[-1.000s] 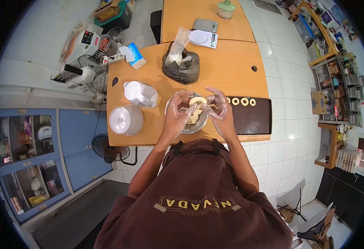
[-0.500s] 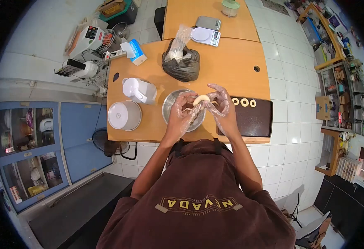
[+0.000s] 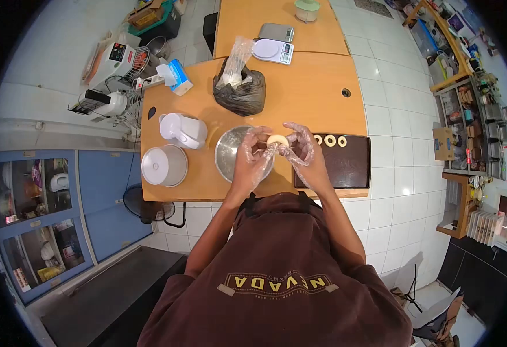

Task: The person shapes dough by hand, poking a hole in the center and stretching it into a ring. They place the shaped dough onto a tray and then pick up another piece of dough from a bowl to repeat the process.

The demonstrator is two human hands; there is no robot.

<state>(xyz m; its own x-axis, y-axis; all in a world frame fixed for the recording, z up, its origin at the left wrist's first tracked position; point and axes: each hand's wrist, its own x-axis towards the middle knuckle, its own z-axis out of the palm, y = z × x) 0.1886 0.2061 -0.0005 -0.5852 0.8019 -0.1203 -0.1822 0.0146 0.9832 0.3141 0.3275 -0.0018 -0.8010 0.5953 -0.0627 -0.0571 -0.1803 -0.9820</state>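
A pale curved piece of dough (image 3: 277,140) is held between my two flour-covered hands, above the right edge of a metal bowl (image 3: 226,151). My left hand (image 3: 255,157) grips its left side with bent fingers. On its right side, my right hand (image 3: 304,151) pinches it, the thumb close to the left thumb. Dough rings (image 3: 330,140) lie in a row along the back of a dark tray (image 3: 346,168), to the right of my right hand. The fingertips partly hide the lower part of the dough.
Left of the bowl stand a white pitcher (image 3: 183,130) and a lidded white container (image 3: 165,165). Behind it sits a black plastic bag (image 3: 242,95). Scales (image 3: 272,51), a blue-and-white carton (image 3: 179,77) and a green-lidded jar (image 3: 307,10) are farther back.
The view has shifted, so the table and its items appear farther left. My hands have closed in around the dough, whose arch now looks smaller and tighter.
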